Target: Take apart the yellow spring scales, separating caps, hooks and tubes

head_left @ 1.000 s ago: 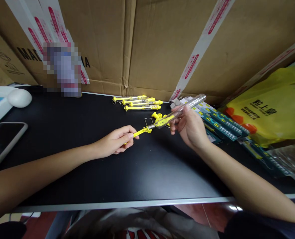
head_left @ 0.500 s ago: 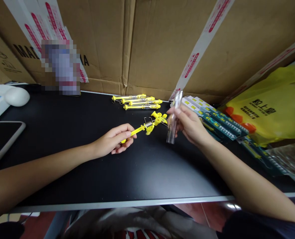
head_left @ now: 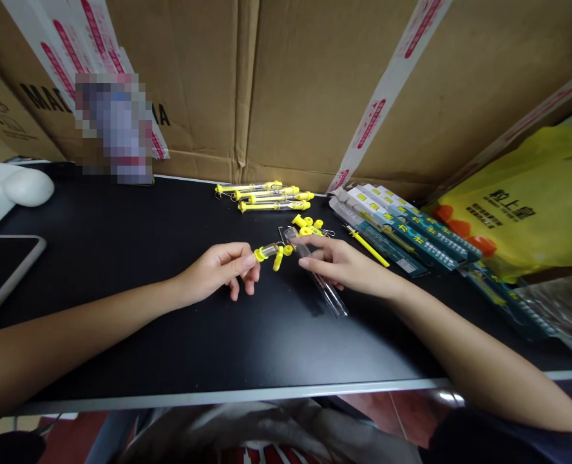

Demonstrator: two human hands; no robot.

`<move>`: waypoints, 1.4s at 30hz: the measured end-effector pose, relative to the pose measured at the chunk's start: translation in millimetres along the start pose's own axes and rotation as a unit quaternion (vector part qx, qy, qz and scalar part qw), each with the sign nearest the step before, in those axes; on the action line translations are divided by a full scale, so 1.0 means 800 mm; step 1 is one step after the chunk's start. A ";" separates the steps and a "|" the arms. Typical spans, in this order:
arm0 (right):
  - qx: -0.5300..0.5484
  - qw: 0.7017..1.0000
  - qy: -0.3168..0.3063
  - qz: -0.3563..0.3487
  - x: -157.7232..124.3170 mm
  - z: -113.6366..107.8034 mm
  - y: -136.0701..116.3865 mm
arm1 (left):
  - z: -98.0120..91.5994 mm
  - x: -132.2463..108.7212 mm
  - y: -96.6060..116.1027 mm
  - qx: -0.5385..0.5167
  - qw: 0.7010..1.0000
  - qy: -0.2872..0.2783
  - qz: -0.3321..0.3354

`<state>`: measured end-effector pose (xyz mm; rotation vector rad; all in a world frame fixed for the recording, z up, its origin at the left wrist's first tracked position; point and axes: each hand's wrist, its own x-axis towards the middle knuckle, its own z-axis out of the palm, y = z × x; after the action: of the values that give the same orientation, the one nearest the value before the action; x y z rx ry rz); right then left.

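Head view: tube (head_left: pixel 333 299) runs diagonally (near end rightward).

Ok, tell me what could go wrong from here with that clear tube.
1. The clear tube is round and lies on the smooth table under the right hand; it might roll away if released.
2. The left hand pinches the yellow piece by fingertips only; it could slip among the loose yellow parts.

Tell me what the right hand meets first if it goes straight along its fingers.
The right hand lies over the clear tube, pointing left. Probably it meets the small yellow part pinched in the left hand, just ahead. Depth is unclear; it might pass behind.
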<state>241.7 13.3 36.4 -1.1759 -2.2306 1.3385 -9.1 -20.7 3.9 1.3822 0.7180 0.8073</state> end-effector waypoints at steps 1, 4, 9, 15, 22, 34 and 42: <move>-0.050 0.999 0.013 -0.006 -0.001 -0.002 -0.002 | 0.000 0.000 -0.001 0.004 1.000 0.004 0.001; -0.314 0.943 0.105 0.024 -0.005 -0.017 -0.006 | -0.001 0.000 -0.002 0.002 1.000 0.011 0.004; -0.603 0.753 0.170 0.200 -0.011 -0.050 0.006 | -0.002 0.000 -0.001 -0.003 1.000 0.004 -0.002; -0.627 0.729 0.088 0.261 -0.009 -0.062 0.024 | -0.002 0.000 -0.001 -0.006 1.000 -0.002 -0.006; -0.637 0.717 0.093 0.268 -0.009 -0.059 0.020 | -0.002 0.001 0.001 -0.007 1.000 0.001 -0.010; -0.206 0.957 0.116 -0.171 -0.004 0.025 -0.003 | 0.001 0.001 -0.002 0.032 0.999 -0.024 -0.012; -0.063 0.970 0.091 -0.217 0.001 0.060 0.007 | 0.009 -0.003 -0.004 0.134 0.991 -0.009 -0.010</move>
<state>215.5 -14.0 5.8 -0.7463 -2.2876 0.8931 -3.9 -26.7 1.5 1.6191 0.8479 0.6997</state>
